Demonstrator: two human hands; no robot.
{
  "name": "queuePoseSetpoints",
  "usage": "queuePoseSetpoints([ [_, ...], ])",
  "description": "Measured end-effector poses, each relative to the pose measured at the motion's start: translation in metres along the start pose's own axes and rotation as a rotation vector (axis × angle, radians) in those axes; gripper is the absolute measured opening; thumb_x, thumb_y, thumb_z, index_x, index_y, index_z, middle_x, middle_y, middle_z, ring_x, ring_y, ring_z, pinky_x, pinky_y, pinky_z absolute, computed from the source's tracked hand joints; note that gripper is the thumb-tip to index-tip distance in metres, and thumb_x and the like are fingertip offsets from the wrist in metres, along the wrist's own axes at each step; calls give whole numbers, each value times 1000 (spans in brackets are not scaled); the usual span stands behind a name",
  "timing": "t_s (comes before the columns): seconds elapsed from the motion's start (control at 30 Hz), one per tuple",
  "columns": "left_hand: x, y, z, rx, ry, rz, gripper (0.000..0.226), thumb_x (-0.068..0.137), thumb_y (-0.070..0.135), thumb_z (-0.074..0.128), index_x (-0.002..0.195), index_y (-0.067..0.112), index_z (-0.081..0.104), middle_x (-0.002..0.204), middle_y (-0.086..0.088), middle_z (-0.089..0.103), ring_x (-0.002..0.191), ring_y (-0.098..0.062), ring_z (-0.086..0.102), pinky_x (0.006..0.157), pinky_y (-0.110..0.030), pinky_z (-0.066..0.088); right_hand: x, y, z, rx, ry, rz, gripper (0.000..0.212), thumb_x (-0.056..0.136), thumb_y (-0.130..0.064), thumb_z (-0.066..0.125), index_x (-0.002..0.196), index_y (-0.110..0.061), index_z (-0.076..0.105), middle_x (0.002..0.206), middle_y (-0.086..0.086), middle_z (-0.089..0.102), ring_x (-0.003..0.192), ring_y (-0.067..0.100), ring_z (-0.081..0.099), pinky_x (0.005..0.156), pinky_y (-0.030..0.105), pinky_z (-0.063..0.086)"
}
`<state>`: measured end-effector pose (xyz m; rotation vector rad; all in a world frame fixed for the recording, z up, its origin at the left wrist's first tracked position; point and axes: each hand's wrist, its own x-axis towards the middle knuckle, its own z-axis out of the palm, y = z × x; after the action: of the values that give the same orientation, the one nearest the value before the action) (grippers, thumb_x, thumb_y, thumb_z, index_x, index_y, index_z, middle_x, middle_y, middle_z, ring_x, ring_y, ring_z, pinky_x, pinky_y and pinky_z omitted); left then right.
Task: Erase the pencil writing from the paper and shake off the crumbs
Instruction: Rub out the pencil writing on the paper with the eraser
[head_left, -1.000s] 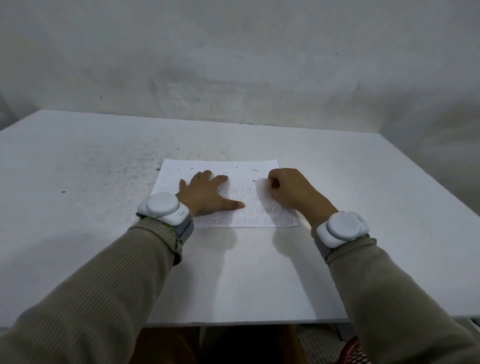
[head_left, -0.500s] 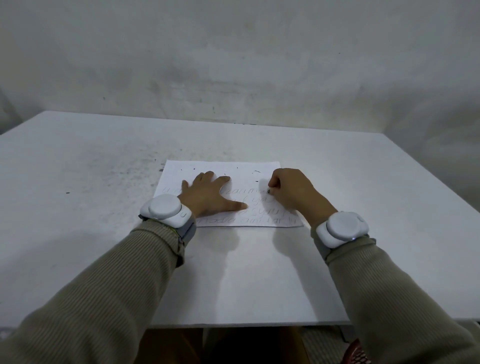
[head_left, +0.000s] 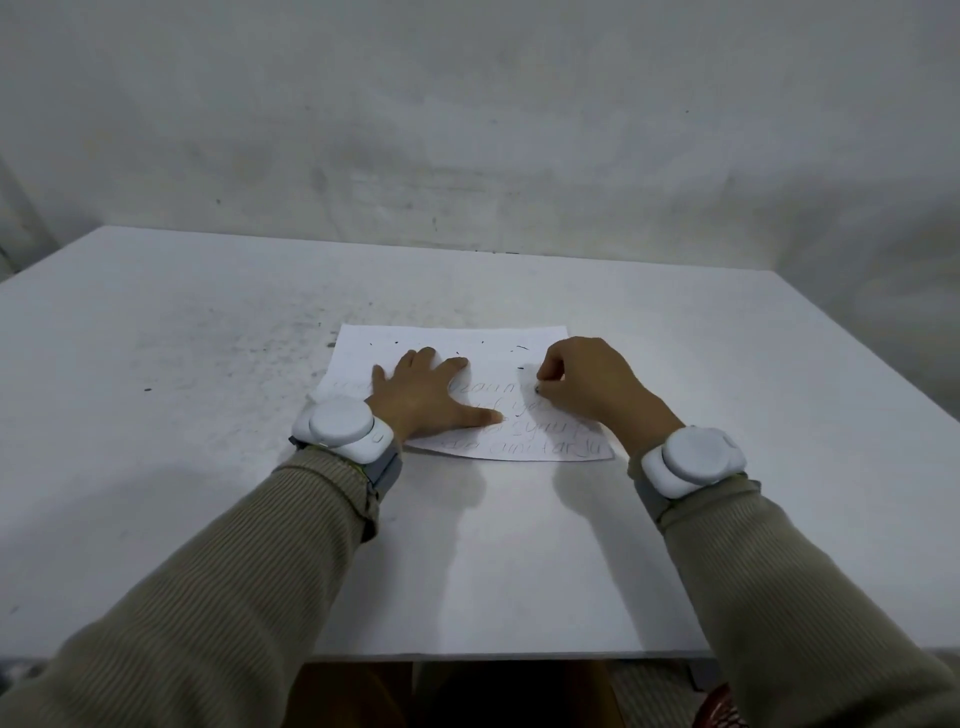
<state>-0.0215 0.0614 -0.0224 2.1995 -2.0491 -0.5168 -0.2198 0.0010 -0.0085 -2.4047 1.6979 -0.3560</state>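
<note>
A white sheet of paper (head_left: 483, 340) lies flat in the middle of the white table (head_left: 156, 364). Pencil writing (head_left: 524, 447) covers its lower half; the top part is blank, with dark eraser crumbs (head_left: 522, 348) scattered on it. My left hand (head_left: 423, 395) presses flat on the left half of the sheet, fingers spread. My right hand (head_left: 587, 384) is curled over the right side, pinching a small eraser (head_left: 537, 388) whose dark tip shows against the paper. The hand hides most of the eraser.
The table's front edge (head_left: 493, 656) runs close to me, and a grey wall (head_left: 467, 130) stands behind the far edge. Dark specks dot the tabletop left of the sheet (head_left: 270, 358). A red object (head_left: 719, 709) shows under the table at the lower right.
My right hand with the eraser has shifted slightly over the upper lines of writing, and the line beneath it looks fainter. My left hand stays pressed on the sheet.
</note>
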Motion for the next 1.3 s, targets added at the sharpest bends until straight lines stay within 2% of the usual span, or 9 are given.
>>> queuePoseSetpoints([
  [0.1, -2, -1, 1, 10, 11, 12, 88, 77, 83, 48, 150, 39, 25, 161, -1, 14, 149, -18, 6, 117, -53, 2, 4, 7, -1, -15, 49, 12, 10, 85, -15, 60, 77, -21, 60, 94, -2, 68, 91, 20, 60, 73, 29, 44],
  [0.3, 0, -1, 0, 18, 12, 8, 88, 76, 84, 48, 149, 38, 27, 160, -1, 16, 148, -19, 8, 117, -55, 3, -2, 10, -3, 143, -29, -79, 5, 79, -14, 66, 82, -15, 71, 85, -8, 69, 74, 8, 56, 72, 28, 49],
  [0.4, -2, 0, 0, 17, 8, 7, 88, 76, 83, 48, 149, 38, 27, 160, -1, 16, 149, -18, 8, 117, -54, 3, 1, 14, 0, 96, 44, -43, 7, 82, -16, 63, 84, -15, 70, 87, -5, 70, 85, 15, 60, 79, 34, 51],
  [0.5, -3, 1, 0, 22, 12, 7, 87, 77, 83, 47, 149, 38, 27, 160, -1, 16, 148, -18, 9, 117, -53, 4, 4, 16, 2, 75, 109, -23, 9, 82, -15, 60, 83, -14, 69, 86, -2, 71, 85, 19, 62, 79, 36, 51],
  [0.63, -2, 1, -1, 7, -5, 8, 89, 76, 83, 48, 150, 38, 25, 161, -1, 14, 149, -18, 7, 118, -55, 2, -3, 9, 3, 159, 21, -87, 7, 80, -14, 63, 79, -17, 69, 83, -8, 69, 74, 8, 55, 71, 27, 45],
  [0.83, -2, 1, -2, 7, -9, 4, 90, 76, 83, 48, 151, 38, 23, 161, 0, 13, 149, -18, 6, 118, -55, 2, 5, 12, 6, 84, 110, 3, 10, 82, -14, 59, 85, -12, 69, 87, 1, 70, 87, 22, 62, 79, 38, 52],
  [1.0, 0, 0, -1, 24, -3, -1, 92, 76, 84, 48, 151, 38, 23, 161, -1, 14, 149, -19, 7, 118, -56, 3, 2, 4, -1, 122, -13, -45, 7, 77, -13, 64, 77, -16, 70, 81, -9, 68, 83, 13, 62, 77, 33, 53],
  [1.2, -2, 2, -2, 21, -8, 0, 91, 76, 83, 48, 151, 37, 24, 161, -2, 13, 150, -19, 6, 117, -55, 3, 7, 9, 3, 101, 63, 38, 7, 80, -18, 63, 75, -23, 65, 85, -8, 67, 86, 16, 61, 73, 28, 48],
  [1.3, -2, 2, -2, 25, -10, -1, 92, 76, 83, 48, 152, 37, 22, 162, -3, 12, 150, -20, 6, 118, -56, 3, 4, 7, -1, 140, 18, -1, 8, 79, -14, 65, 75, -21, 67, 83, -10, 66, 85, 14, 61, 76, 30, 51],
])
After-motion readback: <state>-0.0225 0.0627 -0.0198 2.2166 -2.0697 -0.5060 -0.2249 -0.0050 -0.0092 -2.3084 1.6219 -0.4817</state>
